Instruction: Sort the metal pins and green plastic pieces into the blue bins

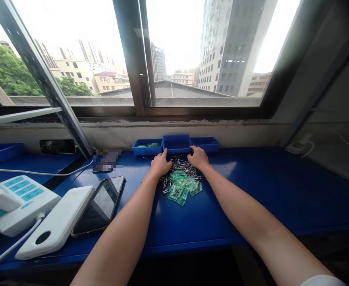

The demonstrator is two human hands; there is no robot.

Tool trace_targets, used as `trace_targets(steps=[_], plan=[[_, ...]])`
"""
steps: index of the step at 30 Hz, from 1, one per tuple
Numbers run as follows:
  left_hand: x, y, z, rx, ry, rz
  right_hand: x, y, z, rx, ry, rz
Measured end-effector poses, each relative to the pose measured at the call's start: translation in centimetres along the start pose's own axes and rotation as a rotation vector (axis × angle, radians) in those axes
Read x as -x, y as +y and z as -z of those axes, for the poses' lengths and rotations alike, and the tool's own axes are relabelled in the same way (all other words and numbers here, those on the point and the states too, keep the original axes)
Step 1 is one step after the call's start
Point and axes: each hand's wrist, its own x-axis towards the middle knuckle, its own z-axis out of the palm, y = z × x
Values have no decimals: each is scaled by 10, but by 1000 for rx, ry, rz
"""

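Three blue plastic bins stand side by side against the wall. The middle blue bin [176,150] looks bare inside and seems slightly tilted towards me. At its left front corner, my left hand [160,163] grips the edge, index finger stretched along the side and thumb apart. My right hand [198,157] holds the opposite corner with bent fingers. Between and in front of the hands lies a loose heap of small metal pins or screws [189,169]. Green-tinted plastic bags [178,191] of small light-coloured parts lie on the heap's near side. Fingertips are partly hidden.
The left bin [147,150] holds green bags; the right bin [211,147] adjoins the middle one. On the blue table [192,230], a smartphone [101,206], a white power bank [58,222] and a power strip [22,200] with cables lie left. Metal shelf posts [52,83] rise nearby.
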Motion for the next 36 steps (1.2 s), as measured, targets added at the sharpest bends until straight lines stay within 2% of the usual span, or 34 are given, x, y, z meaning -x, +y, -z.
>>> trace_targets(steps=[12,19,23,30,36], plan=[[-13,-6,-3,77,12,25,-6,-1,-2,7,-50,7],[-10,-7,-4,194,162,24,-5,-2,-2,11,-33,16],[-10,-5,-4,197,134,-11,-3,-2,-1,10,-44,12],[-8,-1,-1,124,72,11,-3,-2,-1,24,-94,7],[-8,0,0,126,97,39,-6,-1,-1,17,-159,13]])
